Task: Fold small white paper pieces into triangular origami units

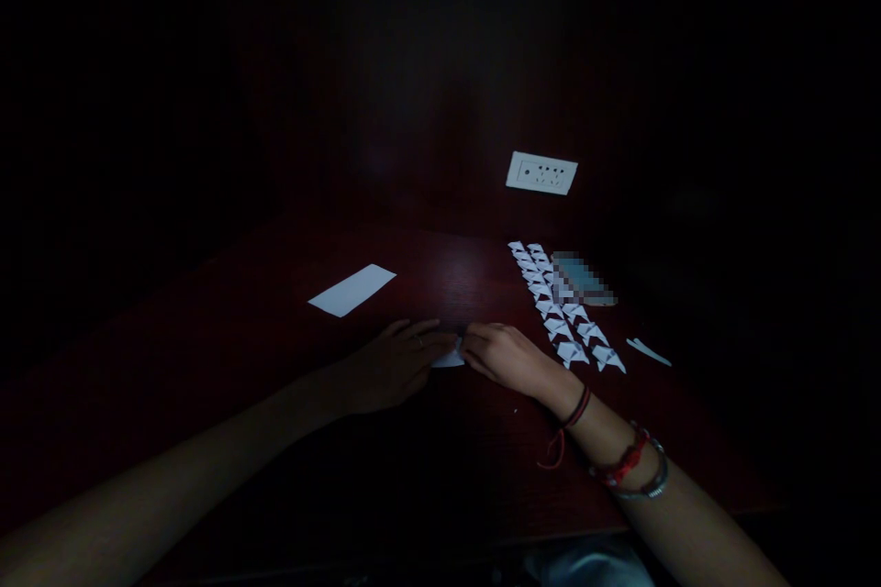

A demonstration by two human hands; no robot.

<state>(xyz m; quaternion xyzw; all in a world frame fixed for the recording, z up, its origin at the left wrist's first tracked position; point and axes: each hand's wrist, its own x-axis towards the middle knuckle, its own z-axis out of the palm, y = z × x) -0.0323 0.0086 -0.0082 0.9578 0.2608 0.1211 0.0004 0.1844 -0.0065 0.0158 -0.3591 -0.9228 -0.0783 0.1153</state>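
Both my hands meet over a small white paper piece [449, 358] on the dark red table [227, 339]. My left hand [392, 365] presses on its left side with curled fingers. My right hand [506, 358] pinches its right edge; the wrist wears red cords and bracelets. Most of the paper is hidden under my fingers.
Two rows of several folded white paper units [561, 312] lie to the right, beside a blurred flat object [582, 280]. A white paper strip [351, 290] lies to the back left, a small paper scrap [647, 350] at far right. A wall socket [541, 172] is behind. The room is very dark.
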